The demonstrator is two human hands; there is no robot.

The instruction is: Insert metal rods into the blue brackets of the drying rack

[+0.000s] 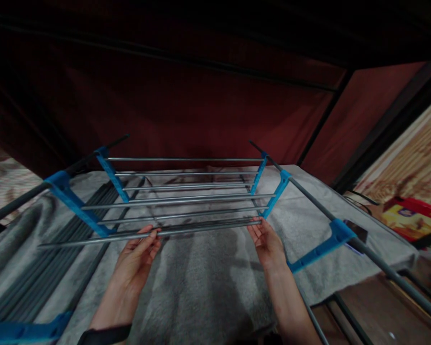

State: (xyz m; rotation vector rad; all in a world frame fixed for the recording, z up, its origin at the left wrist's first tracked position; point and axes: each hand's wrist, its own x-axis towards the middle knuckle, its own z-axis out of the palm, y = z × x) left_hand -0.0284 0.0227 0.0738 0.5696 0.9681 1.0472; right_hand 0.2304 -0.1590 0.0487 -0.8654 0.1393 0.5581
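Note:
My left hand [137, 256] grips a grey metal rod [208, 227] near its middle, thumb on the near side. My right hand [267, 243] pinches the same rod near its right end. The rod lies roughly level in front of a partly built rack of grey tubes and blue plastic brackets. Several crossbars [201, 197] span the brackets behind it. The near right bracket [318, 251] hangs on the right side tube [314, 203], with no crossbar in it. At the lower left, another blue bracket [25, 328] is partly cut off.
A bundle of grey tubes [53, 258] lies on the grey blanket [201, 292] at left. A dark phone-like object [356, 235] rests beyond the right tube. Further right is a red and yellow package [414, 218]. Dark red panels [201, 105] close off the back.

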